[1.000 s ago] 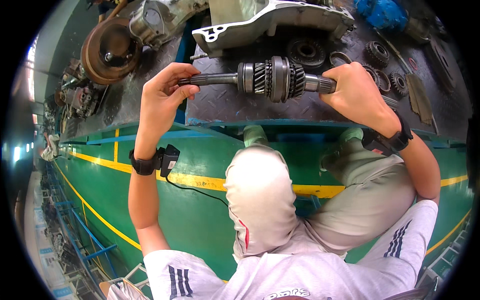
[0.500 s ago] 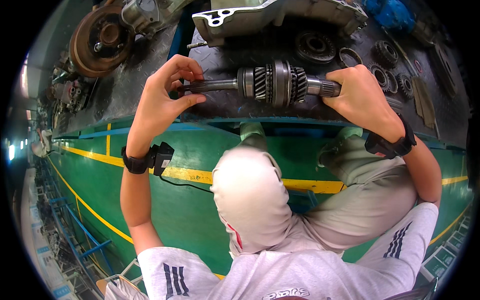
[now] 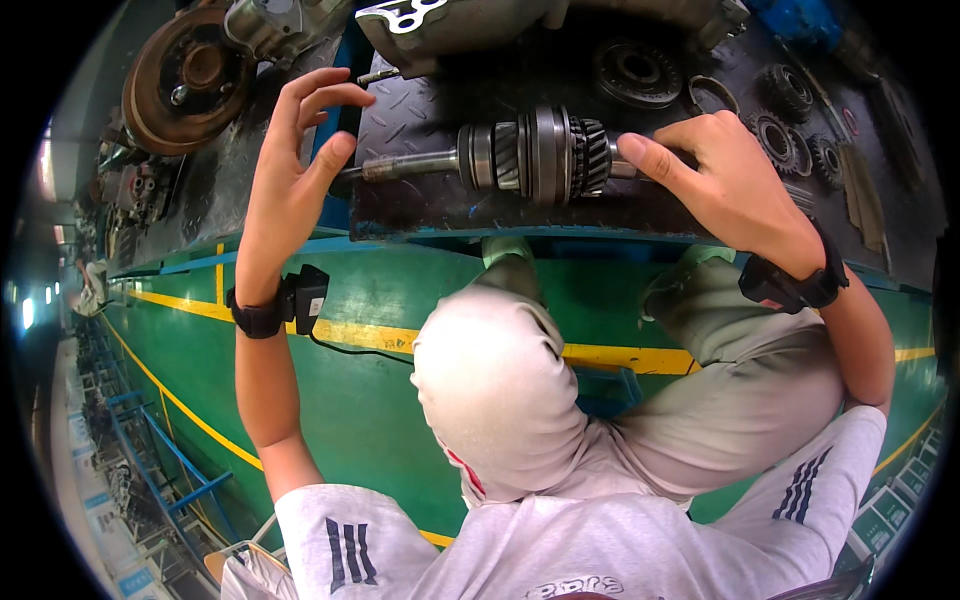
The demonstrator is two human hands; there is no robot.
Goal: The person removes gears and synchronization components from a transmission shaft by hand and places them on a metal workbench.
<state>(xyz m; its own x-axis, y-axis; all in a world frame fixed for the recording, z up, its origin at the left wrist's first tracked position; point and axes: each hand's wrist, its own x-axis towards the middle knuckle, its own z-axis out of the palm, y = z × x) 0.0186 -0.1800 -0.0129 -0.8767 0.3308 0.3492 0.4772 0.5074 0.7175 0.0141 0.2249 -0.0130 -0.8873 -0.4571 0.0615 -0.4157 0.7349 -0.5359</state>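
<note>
A steel gear shaft lies lengthwise over the near edge of a dark metal bench. Helical gears and a wide collar are clustered at its middle, and its splined thin end points left. Around its right end are the curled fingers and thumb of my right hand, which hide that end. My left hand is open beside the thin end, thumb and fingers spread apart, with the shaft's tip close to the thumb. Whether the shaft rests fully on the bench I cannot tell.
Behind the shaft stands a cast metal housing. A round bearing-like part, a ring and several loose gears lie at the right. A rusty brake disc sits at the far left. The bench's blue front edge runs before my knees.
My left hand has opened wider and drawn left off the shaft's thin end. The shaft has shifted slightly left, and my right thumb now lies over its right end.
</note>
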